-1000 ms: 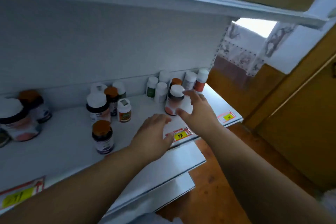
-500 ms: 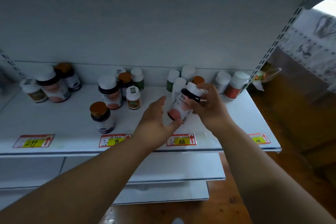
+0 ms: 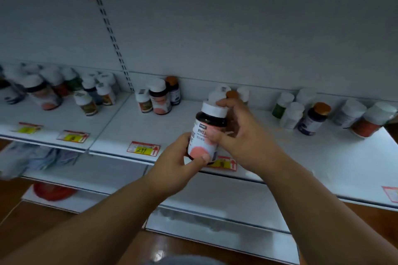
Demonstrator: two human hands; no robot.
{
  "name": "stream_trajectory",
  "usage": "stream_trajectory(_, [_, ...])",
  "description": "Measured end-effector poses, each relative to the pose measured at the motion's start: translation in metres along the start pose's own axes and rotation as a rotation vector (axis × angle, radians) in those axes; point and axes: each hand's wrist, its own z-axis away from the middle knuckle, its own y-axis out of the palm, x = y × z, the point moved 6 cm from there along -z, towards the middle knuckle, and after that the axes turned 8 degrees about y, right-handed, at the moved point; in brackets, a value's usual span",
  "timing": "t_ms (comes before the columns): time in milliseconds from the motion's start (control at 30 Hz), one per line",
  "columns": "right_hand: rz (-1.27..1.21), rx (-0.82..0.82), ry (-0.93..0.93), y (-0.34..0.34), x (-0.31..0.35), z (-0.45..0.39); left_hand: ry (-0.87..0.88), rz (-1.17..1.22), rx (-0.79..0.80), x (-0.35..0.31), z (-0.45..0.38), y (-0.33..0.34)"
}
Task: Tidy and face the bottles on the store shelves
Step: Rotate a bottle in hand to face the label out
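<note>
At the far left of the shelf (image 3: 323, 157) a blurred cluster of bottles (image 3: 86, 92) crowds toward the back wall, and past the upright a trio of bottles (image 3: 158, 101) stands near the back, above the price tag (image 3: 143, 148) on the front lip. Right of that tag, the left hand (image 3: 174, 165) cups the base of the white-capped bottle (image 3: 206, 133), fingers curled under it and the thumb pressed on the lower front of its label. The right hand (image 3: 247, 137) wraps the bottle's upper side, one fingertip up at the cap and the thumb across the label. The bottle is lifted clear of the shelf, over its front edge, roughly upright with the label toward the camera. The step in hand looks like inspecting or turning this bottle to face it; the next move probably calls for setting it down label-forward, square to the front lip. There is plenty of bare shelf straight behind the hands and to their right along the front edge. Further right, a loose group of bottles (image 3: 310, 116) sits near the back, and the ones at the right end (image 3: 366, 118) are hard to read through the wide-angle distortion, so a careless sweep there could knock them.
</note>
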Motion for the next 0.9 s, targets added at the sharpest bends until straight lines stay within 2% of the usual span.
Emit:
stream_trajectory(100, [0.017, -0.013, -0.027, 0.060, 0.021, -0.018, 0.019, 0.012, 0.006, 0.030, 0.011, -0.051])
stream_trajectory(200, [0.077, -0.110, -0.035, 0.118, 0.035, -0.042, 0.043, -0.045, 0.078, 0.062, 0.012, -0.110])
stream_trajectory(267, [0.124, -0.171, -0.035, 0.154, 0.040, -0.059, 0.079, -0.235, 0.088, 0.092, 0.007, -0.150])
stream_trajectory(367, [0.177, -0.256, -0.018, 0.194, 0.040, -0.085, 0.049, -0.648, 0.117, 0.141, -0.004, -0.192])
stream_trajectory(467, [0.158, -0.265, 0.056, 0.218, 0.032, -0.107, 0.105, -0.736, 0.207, 0.172, -0.016, -0.200])
stream_trajectory(600, [0.228, -0.202, 0.129, 0.239, 0.018, -0.129, 0.196, -0.742, 0.156, 0.190, -0.027, -0.192])
stream_trajectory(900, [0.264, -0.253, 0.110, 0.245, 0.010, -0.122, 0.190, -0.790, 0.190, 0.197, -0.023, -0.188])
